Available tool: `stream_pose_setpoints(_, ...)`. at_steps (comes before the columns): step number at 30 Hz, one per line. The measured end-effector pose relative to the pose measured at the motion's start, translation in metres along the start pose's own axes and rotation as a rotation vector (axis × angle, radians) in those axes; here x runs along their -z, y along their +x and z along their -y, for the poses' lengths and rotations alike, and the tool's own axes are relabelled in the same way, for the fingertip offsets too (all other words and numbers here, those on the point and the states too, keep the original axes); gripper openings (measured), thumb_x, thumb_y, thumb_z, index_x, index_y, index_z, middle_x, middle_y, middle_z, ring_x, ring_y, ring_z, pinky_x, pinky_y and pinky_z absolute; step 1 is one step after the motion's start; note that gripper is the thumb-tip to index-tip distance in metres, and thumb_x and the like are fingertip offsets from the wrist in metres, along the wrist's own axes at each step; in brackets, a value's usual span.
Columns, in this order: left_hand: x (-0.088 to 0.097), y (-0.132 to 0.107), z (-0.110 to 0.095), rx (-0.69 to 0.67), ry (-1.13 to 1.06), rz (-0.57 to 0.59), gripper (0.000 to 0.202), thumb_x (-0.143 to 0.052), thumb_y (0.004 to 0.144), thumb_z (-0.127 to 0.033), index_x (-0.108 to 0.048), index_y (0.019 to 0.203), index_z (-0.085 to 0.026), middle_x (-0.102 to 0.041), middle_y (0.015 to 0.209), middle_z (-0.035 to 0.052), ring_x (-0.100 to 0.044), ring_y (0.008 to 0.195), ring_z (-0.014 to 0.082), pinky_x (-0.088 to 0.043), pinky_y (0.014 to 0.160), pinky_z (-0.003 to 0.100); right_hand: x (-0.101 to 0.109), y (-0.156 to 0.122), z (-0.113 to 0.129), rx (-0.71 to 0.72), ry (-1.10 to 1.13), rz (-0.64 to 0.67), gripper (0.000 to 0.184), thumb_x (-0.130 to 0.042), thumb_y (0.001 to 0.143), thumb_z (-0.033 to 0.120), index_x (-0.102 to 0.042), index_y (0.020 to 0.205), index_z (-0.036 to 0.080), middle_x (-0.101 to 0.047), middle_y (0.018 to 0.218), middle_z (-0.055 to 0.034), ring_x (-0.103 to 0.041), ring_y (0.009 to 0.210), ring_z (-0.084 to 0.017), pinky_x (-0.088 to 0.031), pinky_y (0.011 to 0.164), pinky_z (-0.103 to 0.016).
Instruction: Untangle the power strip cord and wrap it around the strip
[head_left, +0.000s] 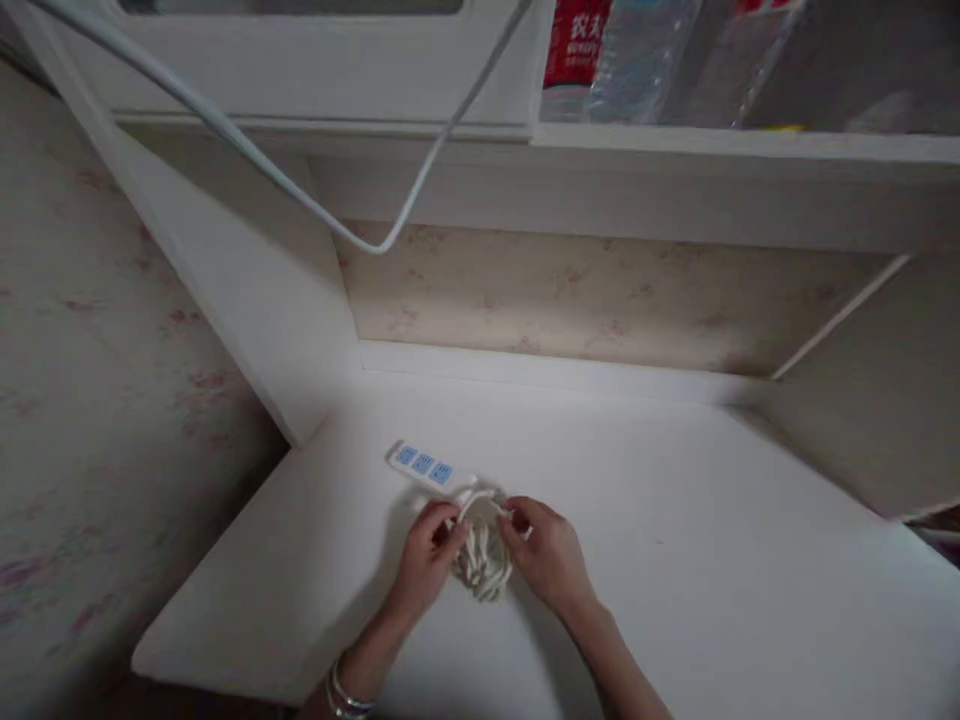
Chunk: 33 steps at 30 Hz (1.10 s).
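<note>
A white power strip with several blue-faced sockets lies on the white desk, slanting down toward my hands. Its white cord is bunched in loops between my two hands. My left hand pinches the cord at the left of the top loop, thumb and fingers closed. On the other side, my right hand pinches the same loop between thumb and fingers. Below them the rest of the bundle hangs or lies near the desk; I cannot tell which. Bracelets circle my left wrist.
A white cable droops in front of the upper cabinet. Plastic bottles stand on the shelf at upper right. Side panels and a flowered wall bound the desk at the left and back.
</note>
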<state>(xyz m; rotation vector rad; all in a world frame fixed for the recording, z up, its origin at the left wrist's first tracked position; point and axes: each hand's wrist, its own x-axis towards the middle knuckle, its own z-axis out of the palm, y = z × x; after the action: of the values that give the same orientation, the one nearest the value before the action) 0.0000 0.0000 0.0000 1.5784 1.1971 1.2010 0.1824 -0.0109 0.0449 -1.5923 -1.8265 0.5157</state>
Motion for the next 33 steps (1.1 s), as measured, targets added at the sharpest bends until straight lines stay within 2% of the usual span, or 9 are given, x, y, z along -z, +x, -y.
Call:
stream_pose_setpoints(8, -0.003, -0.002, 0.005, 0.132, -0.282, 0.057, 0.024, -0.058, 0.085, -0.040, -0.058, 0.089, -0.016, -0.048, 0.078, -0.0013, -0.046, 0.066, 0.0103, -0.038, 0.059, 0.021, -0.014, 0.004, -0.017, -0.138, 0.214, -0.033, 0.025, -0.054, 0.087, 0.045, -0.062, 0.082, 0.021, -0.065, 0.067, -0.0004, -0.058, 0.057, -0.015, -0.041, 0.055, -0.024)
stream_pose_setpoints(11, -0.002, -0.001, 0.003, 0.195, -0.372, 0.075, 0.028, -0.062, 0.083, -0.042, -0.059, 0.092, -0.016, -0.051, 0.079, -0.0008, -0.048, 0.067, 0.0104, -0.040, 0.060, 0.021, -0.016, 0.008, -0.020, -0.101, 0.276, 0.002, 0.026, -0.054, 0.087, 0.042, -0.067, 0.079, 0.021, -0.067, 0.071, -0.0015, -0.060, 0.062, -0.016, -0.042, 0.059, -0.024)
stream_pose_setpoints(15, 0.000, -0.002, -0.001, 0.344, -0.468, 0.160, 0.032, -0.065, 0.080, -0.044, -0.057, 0.093, -0.015, -0.052, 0.069, -0.0020, -0.048, 0.061, 0.0098, -0.037, 0.054, 0.020, -0.012, 0.011, -0.021, -0.001, 0.345, 0.111, 0.021, -0.058, 0.085, 0.036, -0.072, 0.076, 0.022, -0.067, 0.073, -0.0013, -0.060, 0.066, -0.015, -0.042, 0.060, -0.024)
stream_pose_setpoints(18, 0.001, -0.004, -0.001, 0.373, -0.482, 0.191, 0.033, -0.068, 0.077, -0.042, -0.059, 0.093, -0.015, -0.052, 0.067, -0.0025, -0.046, 0.058, 0.0083, -0.032, 0.051, 0.018, -0.013, 0.010, -0.021, 0.034, 0.340, 0.161, 0.020, -0.059, 0.084, 0.033, -0.073, 0.074, 0.023, -0.066, 0.071, -0.0007, -0.058, 0.065, -0.015, -0.041, 0.060, -0.024)
stream_pose_setpoints(24, -0.002, -0.004, 0.004, 0.362, -0.602, 0.152, 0.027, -0.067, 0.080, -0.038, -0.057, 0.091, -0.016, -0.049, 0.066, -0.0040, -0.044, 0.058, 0.0076, -0.033, 0.053, 0.019, -0.026, 0.007, -0.026, -0.108, 0.461, 0.058, 0.018, -0.059, 0.083, 0.035, -0.071, 0.081, 0.021, -0.069, 0.078, -0.0029, -0.060, 0.069, -0.017, -0.043, 0.063, -0.026)
stream_pose_setpoints(27, -0.001, -0.004, 0.003, 0.379, -0.660, 0.126, 0.023, -0.066, 0.081, -0.036, -0.055, 0.090, -0.017, -0.050, 0.070, -0.0037, -0.046, 0.061, 0.0081, -0.035, 0.056, 0.019, -0.029, 0.008, -0.033, -0.152, 0.576, 0.011, 0.018, -0.062, 0.082, 0.038, -0.064, 0.080, 0.020, -0.064, 0.071, -0.0007, -0.055, 0.063, -0.015, -0.040, 0.059, -0.024)
stream_pose_setpoints(30, 0.001, -0.004, 0.002, 0.381, -0.673, 0.150, 0.022, -0.066, 0.081, -0.034, -0.052, 0.089, -0.019, -0.051, 0.075, -0.0028, -0.049, 0.068, 0.0095, -0.037, 0.062, 0.021, -0.031, 0.011, -0.046, -0.233, 0.794, 0.035, 0.024, -0.068, 0.077, 0.040, -0.055, 0.078, 0.020, -0.058, 0.066, 0.0025, -0.050, 0.058, -0.012, -0.037, 0.054, -0.023)
stream_pose_setpoints(33, 0.002, -0.005, 0.000, 0.400, -0.617, 0.186, 0.023, -0.067, 0.080, -0.033, -0.052, 0.090, -0.019, -0.052, 0.078, -0.0020, -0.048, 0.071, 0.0100, -0.035, 0.063, 0.021, -0.034, 0.014, -0.060, -0.279, 0.904, 0.023, 0.027, -0.070, 0.074, 0.041, -0.055, 0.083, 0.020, -0.059, 0.069, 0.0022, -0.051, 0.060, -0.013, -0.039, 0.056, -0.023)
